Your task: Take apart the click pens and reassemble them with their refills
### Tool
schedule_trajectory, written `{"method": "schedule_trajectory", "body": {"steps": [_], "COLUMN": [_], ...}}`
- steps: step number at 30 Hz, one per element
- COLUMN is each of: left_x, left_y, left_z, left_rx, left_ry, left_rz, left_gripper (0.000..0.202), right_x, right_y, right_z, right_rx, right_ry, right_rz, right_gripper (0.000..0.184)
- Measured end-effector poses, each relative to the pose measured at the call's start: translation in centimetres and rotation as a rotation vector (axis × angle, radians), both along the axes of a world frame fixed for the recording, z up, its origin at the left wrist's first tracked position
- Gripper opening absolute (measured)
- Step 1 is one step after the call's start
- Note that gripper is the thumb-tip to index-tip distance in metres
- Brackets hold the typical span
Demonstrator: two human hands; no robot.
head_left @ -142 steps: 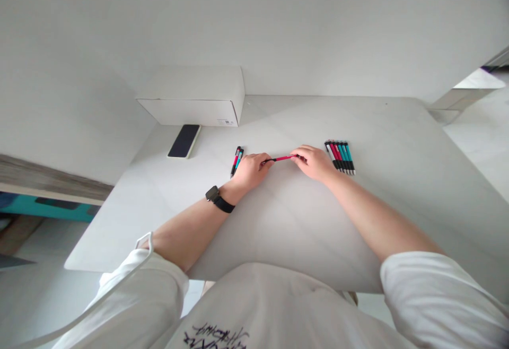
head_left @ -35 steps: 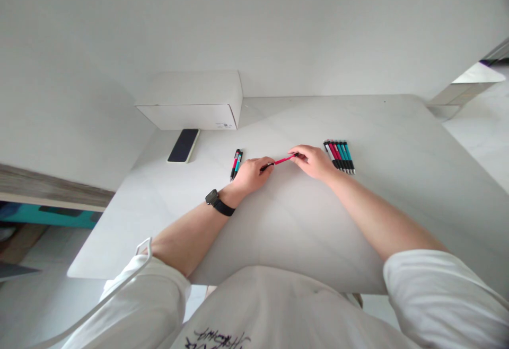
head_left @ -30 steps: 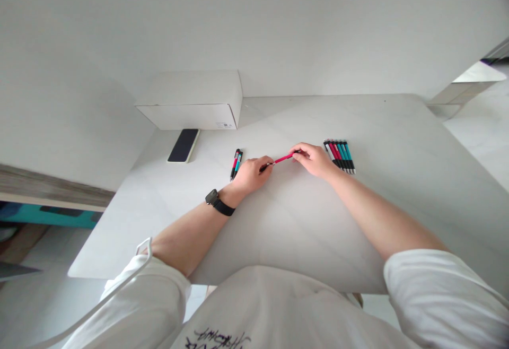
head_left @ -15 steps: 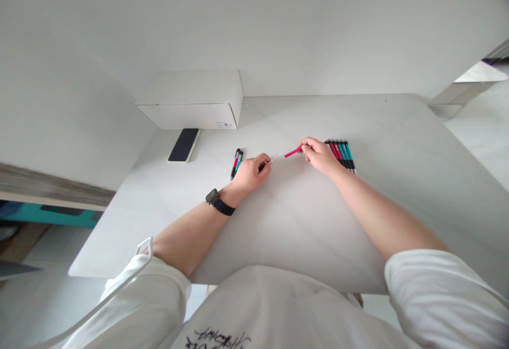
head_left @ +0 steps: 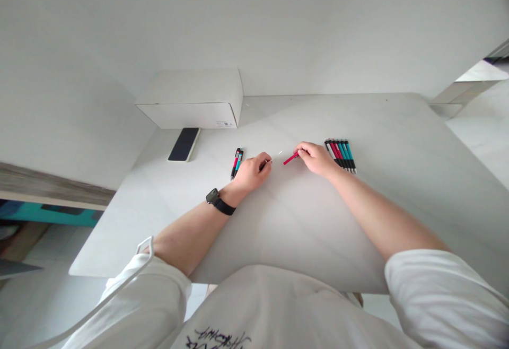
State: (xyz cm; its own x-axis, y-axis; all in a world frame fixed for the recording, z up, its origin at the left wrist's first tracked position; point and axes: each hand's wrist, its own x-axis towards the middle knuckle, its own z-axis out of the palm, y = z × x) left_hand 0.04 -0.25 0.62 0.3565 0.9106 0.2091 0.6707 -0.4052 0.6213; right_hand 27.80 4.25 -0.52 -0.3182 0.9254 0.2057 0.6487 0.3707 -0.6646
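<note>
Over the middle of the table [head_left: 302, 232], my left hand [head_left: 253, 173] is closed around the black lower part of a pen [head_left: 262, 165]. A thin, pale refill [head_left: 277, 155] sticks out of it toward the right. My right hand [head_left: 317, 159] pinches a red pen barrel [head_left: 290, 158], its free end slanting down and left. A small gap separates the barrel from the refill. Just left of my left hand lie two pens [head_left: 237, 163], one red and black, one teal and black. Right of my right hand is a row of several red, teal and black pens [head_left: 342, 154].
A white box [head_left: 186, 114] stands against the wall at the back left. In front of it lies a dark-screened phone [head_left: 184, 145]. My left wrist wears a black watch [head_left: 214, 199]. A white cable [head_left: 115, 290] runs along my left sleeve.
My right hand has shifted slightly down, and the red barrel now tilts more steeply, its free end lower. My left hand has stayed almost in place.
</note>
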Motion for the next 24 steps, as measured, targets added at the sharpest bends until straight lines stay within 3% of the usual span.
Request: {"method": "schedule_trajectory", "body": {"steps": [10,24], "left_x": [0.05,0.09], "left_y": [-0.01,0.09], "left_z": [0.08,-0.24], "left_rx": [-0.001,0.002], "left_ry": [0.017,0.046], "left_rz": [0.01,-0.001], "left_gripper": [0.021,0.022], "right_x": [-0.12,-0.29], "right_y": [-0.17,-0.59], "right_z": [-0.2,0.7], "right_rx": [0.124,0.099], "right_ry": [-0.066,0.023], "right_rz": [0.109,0.034], "right_gripper": [0.026,0.028]}}
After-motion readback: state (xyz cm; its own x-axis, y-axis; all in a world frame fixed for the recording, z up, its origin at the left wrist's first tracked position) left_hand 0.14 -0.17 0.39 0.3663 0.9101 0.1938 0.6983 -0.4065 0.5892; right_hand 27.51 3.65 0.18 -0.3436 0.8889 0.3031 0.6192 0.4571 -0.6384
